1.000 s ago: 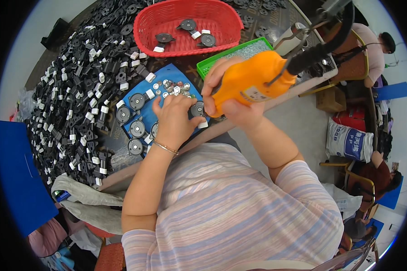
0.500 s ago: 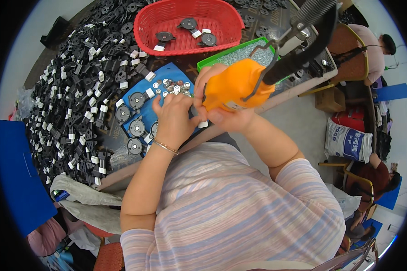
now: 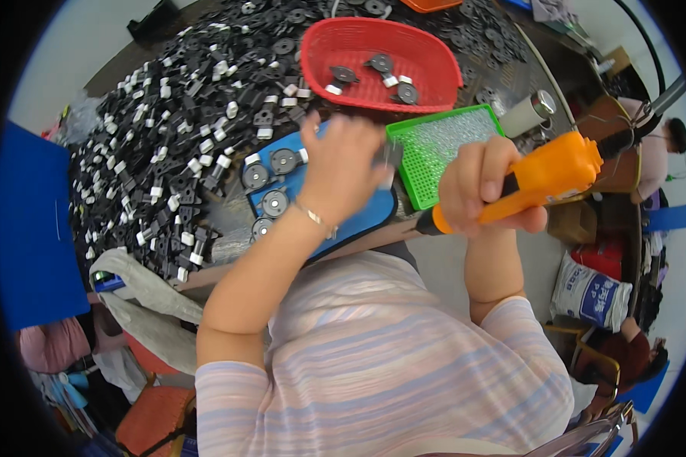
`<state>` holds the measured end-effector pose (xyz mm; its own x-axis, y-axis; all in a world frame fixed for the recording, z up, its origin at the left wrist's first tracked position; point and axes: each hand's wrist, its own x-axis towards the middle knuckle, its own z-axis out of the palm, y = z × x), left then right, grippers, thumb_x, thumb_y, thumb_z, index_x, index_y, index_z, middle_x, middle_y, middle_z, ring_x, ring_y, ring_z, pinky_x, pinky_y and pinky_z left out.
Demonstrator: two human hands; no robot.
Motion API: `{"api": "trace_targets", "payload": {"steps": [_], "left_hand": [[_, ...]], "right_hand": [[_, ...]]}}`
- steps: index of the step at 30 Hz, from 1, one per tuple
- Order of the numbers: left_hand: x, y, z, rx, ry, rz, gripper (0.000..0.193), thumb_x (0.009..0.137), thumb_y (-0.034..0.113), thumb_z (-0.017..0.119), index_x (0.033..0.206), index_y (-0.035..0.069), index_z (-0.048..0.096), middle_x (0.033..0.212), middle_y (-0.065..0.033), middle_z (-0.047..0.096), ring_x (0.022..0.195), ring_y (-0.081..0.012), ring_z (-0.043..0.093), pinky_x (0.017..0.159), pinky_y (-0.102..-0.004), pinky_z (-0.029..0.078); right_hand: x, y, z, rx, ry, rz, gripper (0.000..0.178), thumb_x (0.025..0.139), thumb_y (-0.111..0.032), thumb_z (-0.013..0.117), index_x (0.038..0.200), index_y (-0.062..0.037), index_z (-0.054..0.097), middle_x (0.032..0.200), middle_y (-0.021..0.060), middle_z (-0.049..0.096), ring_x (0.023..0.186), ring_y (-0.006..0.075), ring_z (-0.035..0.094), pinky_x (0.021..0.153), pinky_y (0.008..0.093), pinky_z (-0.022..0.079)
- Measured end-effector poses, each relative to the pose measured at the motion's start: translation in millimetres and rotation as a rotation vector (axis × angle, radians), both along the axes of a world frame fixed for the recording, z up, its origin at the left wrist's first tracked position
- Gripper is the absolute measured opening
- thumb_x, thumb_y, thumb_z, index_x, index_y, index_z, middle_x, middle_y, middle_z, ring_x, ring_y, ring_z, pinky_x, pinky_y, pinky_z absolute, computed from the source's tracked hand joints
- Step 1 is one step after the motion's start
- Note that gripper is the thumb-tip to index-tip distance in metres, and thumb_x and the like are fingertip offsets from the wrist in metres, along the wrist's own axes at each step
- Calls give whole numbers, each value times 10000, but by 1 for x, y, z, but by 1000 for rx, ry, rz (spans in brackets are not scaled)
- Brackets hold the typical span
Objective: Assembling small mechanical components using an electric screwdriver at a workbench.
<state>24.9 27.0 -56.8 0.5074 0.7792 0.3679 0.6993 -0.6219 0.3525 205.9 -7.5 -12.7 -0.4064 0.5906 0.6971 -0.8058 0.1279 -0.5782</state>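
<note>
Left hand (image 3: 341, 171) lifted off the blue flat plastic fixture plate (image 3: 312, 199) since half a second ago, now blurred above its right end, fingers curled round something small and dark — too smeared to name, and the grip itself cannot be told for sure. Right hand (image 3: 480, 186) clamped round the orange plastic electric screwdriver (image 3: 537, 179), swung away from the plate to the right, tip tilted down-left and clear of the work. Four round grey-and-black disc parts (image 3: 270, 183) seated on the plate's left half. Just beside the plate, a green shallow plastic tray (image 3: 442, 145) of small bright screws; beyond, a red oval mesh basket (image 3: 381, 53) holding a few finished discs. Heaped black-and-white plastic pieces (image 3: 175, 145) across the counter (image 3: 229, 266) to the left. Judged: fastening done on one piece, piece probably being carried off.
</note>
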Motion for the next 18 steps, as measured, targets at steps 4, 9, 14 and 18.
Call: {"api": "trace_targets", "payload": {"steps": [4,9,14,18], "left_hand": [[-16,53,42,339,-79,303,879,559,355,810,1295,89,410,1308,-90,445,1197,-252,404,978,-595,200],[-70,44,33,-118,282,316,584,584,403,780,1070,121,621,1106,-63,579,1108,-242,474,989,-583,209],[-74,30,-3,-256,482,346,505,598,399,776,1013,138,655,1074,-60,592,1090,-250,481,998,-579,212],[-75,34,-17,-277,425,315,423,625,325,764,991,139,662,1011,-67,620,1049,-257,508,993,-556,235]], "right_hand": [[1,-3,-12,-83,-31,-23,487,730,-361,722,927,10,476,829,125,511,531,165,565,476,237,467],[5,-3,-14,-118,-67,-152,487,724,-345,723,929,18,472,826,125,508,542,164,571,488,239,478],[6,-1,-17,-201,-55,-215,489,730,-349,716,935,20,471,818,124,506,544,163,572,497,245,487],[13,-4,-13,-144,-184,-318,470,771,-389,681,939,-18,448,827,101,482,535,154,538,503,257,457]]}}
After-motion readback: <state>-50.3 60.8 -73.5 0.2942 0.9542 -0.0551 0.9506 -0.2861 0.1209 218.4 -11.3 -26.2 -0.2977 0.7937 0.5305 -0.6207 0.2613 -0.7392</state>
